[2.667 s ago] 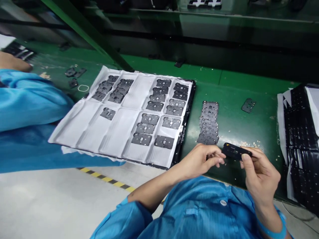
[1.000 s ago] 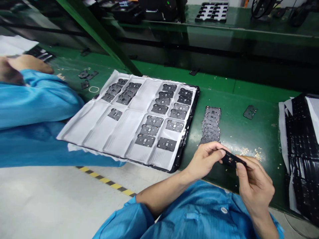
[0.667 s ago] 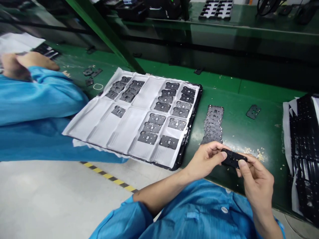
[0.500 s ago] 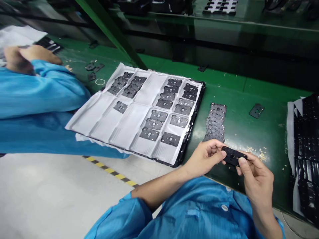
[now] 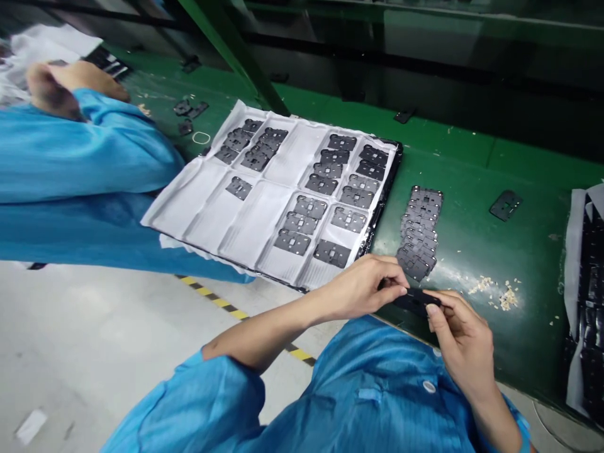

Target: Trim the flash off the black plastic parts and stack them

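A small black plastic plate (image 5: 416,302) with cut-outs is held low over the near edge of the bench, tilted so that its face is dark. My right hand (image 5: 461,333) grips its right end between thumb and fingers. At its left end my left hand (image 5: 377,284) is closed, thumb and forefinger pinched at the upper edge. Just beyond my hands lies an overlapping row of similar dark plates (image 5: 419,233). To the left, a tray (image 5: 257,220) lined with white sheet holds more such plates in its compartments.
A single dark plate (image 5: 506,205) lies on the green bench (image 5: 476,251). Pale crumbs (image 5: 508,296) are scattered near my right hand. Stacked black trays (image 5: 592,289) stand at the right edge. A co-worker's blue sleeve (image 5: 85,157) reaches in on the left. A green post (image 5: 231,53) rises behind the tray.
The plate has tipped, and its upper face shows less. My left hand has changed from holding the plate's end to a pinch at its upper edge. The view has shifted slightly.
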Demonstrator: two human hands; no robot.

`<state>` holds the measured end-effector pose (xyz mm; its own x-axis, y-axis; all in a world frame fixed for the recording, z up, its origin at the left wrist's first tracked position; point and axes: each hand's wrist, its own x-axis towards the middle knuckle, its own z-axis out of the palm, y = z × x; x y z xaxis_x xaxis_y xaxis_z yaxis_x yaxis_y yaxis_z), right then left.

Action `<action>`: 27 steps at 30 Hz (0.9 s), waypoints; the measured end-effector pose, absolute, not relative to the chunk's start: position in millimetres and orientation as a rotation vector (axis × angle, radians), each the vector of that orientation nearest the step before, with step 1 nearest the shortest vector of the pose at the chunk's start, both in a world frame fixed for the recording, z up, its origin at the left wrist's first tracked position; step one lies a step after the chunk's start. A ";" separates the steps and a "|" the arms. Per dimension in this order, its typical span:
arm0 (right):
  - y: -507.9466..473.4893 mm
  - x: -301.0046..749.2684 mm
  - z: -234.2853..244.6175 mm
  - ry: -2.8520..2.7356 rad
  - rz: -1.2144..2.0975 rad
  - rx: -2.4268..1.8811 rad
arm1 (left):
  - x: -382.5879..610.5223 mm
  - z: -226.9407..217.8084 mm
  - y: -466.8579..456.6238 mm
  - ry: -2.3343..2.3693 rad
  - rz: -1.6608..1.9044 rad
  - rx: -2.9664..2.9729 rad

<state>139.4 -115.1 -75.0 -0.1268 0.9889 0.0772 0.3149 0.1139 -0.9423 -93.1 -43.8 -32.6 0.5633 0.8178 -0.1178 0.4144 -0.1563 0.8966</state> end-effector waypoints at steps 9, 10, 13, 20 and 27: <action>-113.2 146.7 -83.7 -1.701 0.739 -1.411 | -103.4 -41.1 -14.1 1.115 0.393 1.965; -113.3 146.7 -85.2 -1.720 0.688 -1.411 | -100.6 -43.1 -10.0 1.132 0.390 1.967; -113.3 143.2 -89.9 -1.800 0.595 -1.375 | -91.7 -46.1 -0.1 1.204 0.349 2.031; -113.6 135.3 -99.2 -1.913 0.506 -1.377 | -88.3 -37.6 8.0 1.291 0.106 2.305; -113.9 140.6 -101.3 -1.946 0.469 -1.375 | -101.5 -29.5 21.4 1.288 0.254 2.349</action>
